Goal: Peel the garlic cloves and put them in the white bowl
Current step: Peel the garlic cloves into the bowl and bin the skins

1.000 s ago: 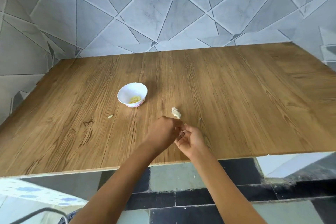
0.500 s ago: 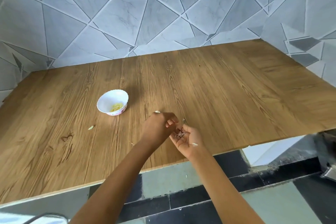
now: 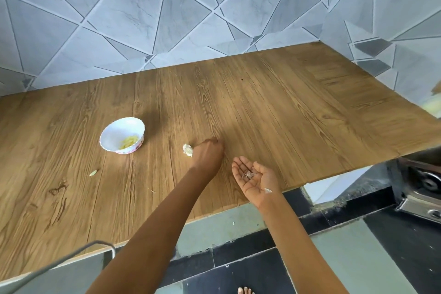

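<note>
The left hand (image 3: 208, 153) is stretched out over the tabletop (image 3: 274, 112), knuckles up and fingers curled under, so I cannot tell whether its grip has closed on anything. A pale, papery garlic piece (image 3: 187, 149) lies on the wood touching the left edge of that hand. The right hand (image 3: 256, 180) sits nearer the tabletop's front edge, palm up with the fingers spread apart, gripping nothing; a few thin scraps of garlic skin (image 3: 248, 175) rest loose in the palm, and 1 white flake (image 3: 268, 190) clings by the wrist.

Further left, well apart from both hands, stands the white bowl (image 3: 112, 135), upright, with a small heap of yellowish peeled cloves (image 3: 128, 142) in its bottom. A stray sliver (image 3: 93, 173) lies on the wood in front of the bowl, toward the near edge. Behind the tabletop rises a wall of grey marbled tiles (image 3: 148, 14) cut in triangles. Below the front edge the floor (image 3: 346, 267) shows dark and pale green tiles, with bare toes (image 3: 244, 291) at the bottom.
</note>
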Tool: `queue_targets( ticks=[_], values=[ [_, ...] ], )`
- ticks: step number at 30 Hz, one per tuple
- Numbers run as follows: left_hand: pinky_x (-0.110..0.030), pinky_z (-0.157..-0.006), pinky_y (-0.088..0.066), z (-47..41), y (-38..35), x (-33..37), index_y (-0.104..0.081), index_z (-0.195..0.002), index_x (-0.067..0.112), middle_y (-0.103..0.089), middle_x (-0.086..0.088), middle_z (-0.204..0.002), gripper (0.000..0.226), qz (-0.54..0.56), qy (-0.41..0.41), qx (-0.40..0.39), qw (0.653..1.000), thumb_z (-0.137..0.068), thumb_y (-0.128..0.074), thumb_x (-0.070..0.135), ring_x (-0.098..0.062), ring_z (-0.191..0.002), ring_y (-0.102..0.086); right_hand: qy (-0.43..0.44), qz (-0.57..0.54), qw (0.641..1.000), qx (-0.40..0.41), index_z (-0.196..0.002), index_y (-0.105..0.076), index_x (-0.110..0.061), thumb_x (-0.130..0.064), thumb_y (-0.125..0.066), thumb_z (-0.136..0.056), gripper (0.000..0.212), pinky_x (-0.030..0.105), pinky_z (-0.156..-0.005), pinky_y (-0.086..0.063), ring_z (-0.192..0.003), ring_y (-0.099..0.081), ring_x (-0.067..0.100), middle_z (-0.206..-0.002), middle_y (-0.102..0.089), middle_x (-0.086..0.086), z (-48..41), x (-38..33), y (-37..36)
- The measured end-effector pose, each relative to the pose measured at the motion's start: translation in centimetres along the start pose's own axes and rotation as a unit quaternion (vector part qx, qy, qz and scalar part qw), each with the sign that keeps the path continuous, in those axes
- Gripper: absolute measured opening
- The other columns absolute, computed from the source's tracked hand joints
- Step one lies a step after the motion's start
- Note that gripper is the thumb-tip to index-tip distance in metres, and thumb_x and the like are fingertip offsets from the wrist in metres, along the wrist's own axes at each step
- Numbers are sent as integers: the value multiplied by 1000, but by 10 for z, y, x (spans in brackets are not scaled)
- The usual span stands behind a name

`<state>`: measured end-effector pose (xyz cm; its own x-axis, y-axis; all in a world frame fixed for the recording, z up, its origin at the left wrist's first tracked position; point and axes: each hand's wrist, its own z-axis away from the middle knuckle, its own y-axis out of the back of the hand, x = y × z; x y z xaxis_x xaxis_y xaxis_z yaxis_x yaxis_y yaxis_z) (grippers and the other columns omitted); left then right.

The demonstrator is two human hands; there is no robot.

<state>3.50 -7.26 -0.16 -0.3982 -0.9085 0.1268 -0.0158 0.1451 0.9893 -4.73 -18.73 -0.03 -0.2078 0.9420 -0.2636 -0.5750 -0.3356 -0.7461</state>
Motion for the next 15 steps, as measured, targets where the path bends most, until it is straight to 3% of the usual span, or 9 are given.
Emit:
queue_targets(
  ticks=[3, 6, 8, 10, 12, 15],
  values=[
    [-33, -66, -46, 6, 4, -7, -57, -101, 4, -61, -12, -99, 17, 84, 16, 1, 996, -97, -42, 10, -27, -88, -60, -9, 7, 1000, -2, -98, -58, 10, -14, -32, -102, 35, 40, -92, -44, -90, -60, 31, -96, -63, 22, -1, 3, -6],
    [-34, -70, -48, 20, 14, -13, -61, -93, -1, -63, -13, -90, 14, 220, -43, 20, 974, -93, -48, 2, -27, -81, -60, -21, 5, 1000, -8, -97, -58, 10, -14, -32, -102, 36, 40, -86, -49, -89, -60, 31, -92, -64, 23, -4, 7, -11],
    [-29, -71, -47, 32, 21, -12, -66, -95, 1, -65, -8, -89, 16, 242, -95, 5, 966, -91, -51, 1, -20, -80, -60, -27, 4, 1000, -11, -95, -59, 9, -15, -32, -102, 36, 38, -74, -55, -83, -61, 29, -80, -67, 20, -7, 11, -14],
    [-26, -71, -47, 40, 22, -12, -71, -98, 9, -64, -5, -92, 18, 229, -115, -16, 966, -89, -57, 4, -15, -80, -58, -27, 10, 1000, -8, -93, -59, 7, -15, -34, -101, 35, 33, -72, -53, -74, -59, 25, -69, -66, 17, -10, 16, -18],
    [-26, -69, -47, 46, 21, -14, -74, -96, 18, -62, -1, -92, 19, 232, -92, -5, 968, -85, -63, 6, -10, -77, -55, -29, 19, 999, -10, -92, -59, 6, -15, -34, -101, 34, 30, -75, -48, -71, -58, 23, -65, -65, 15, -12, 22, -20],
    [-26, -62, -47, 51, 22, -18, -75, -86, 21, -60, 6, -86, 15, 245, -29, 33, 968, -79, -68, 10, -6, -67, -50, -38, 38, 998, -24, -94, -61, 6, -16, -34, -101, 36, 30, -72, -55, -72, -64, 26, -73, -68, 18, -14, 30, -23]
  ],
)
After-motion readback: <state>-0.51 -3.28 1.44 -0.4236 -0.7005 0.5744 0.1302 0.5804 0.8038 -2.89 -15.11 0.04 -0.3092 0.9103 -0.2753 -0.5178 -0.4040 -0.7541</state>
